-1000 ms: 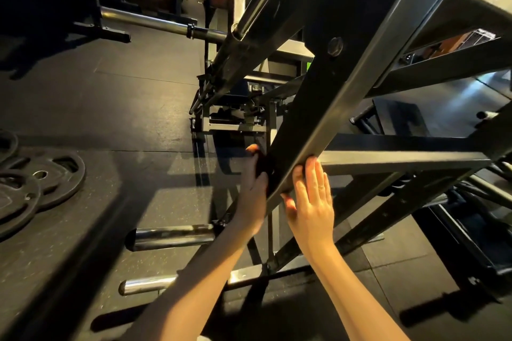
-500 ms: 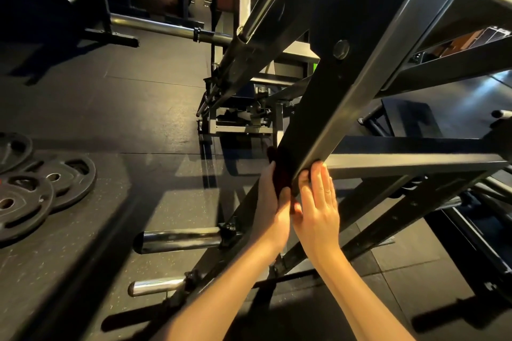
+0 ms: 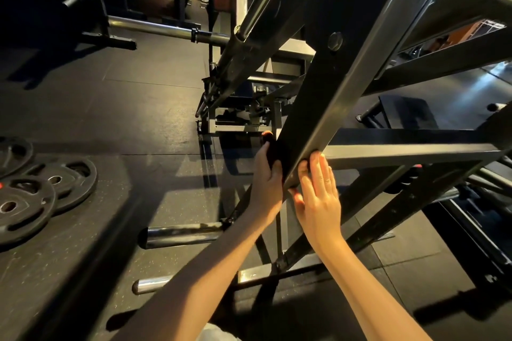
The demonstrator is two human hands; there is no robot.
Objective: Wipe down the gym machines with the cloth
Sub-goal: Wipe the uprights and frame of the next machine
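- Left hand: curled round a dark cloth, holding it against the left face of the slanted beam. One fingertip shows above the cloth; the other fingers are hidden.
- Right hand: flat, fingers straight and close together, tips touching the beam's lower right edge. It holds nothing.
- Cloth: low on the beam, just left of where the horizontal crossbar meets it. Its outline is hard to tell from the dark metal.
- Edges: frame members crowd the right side.
- Open room: black rubber floor to the left.
- Floor items: chrome sleeves below the hands; weight plates at far left, well apart.
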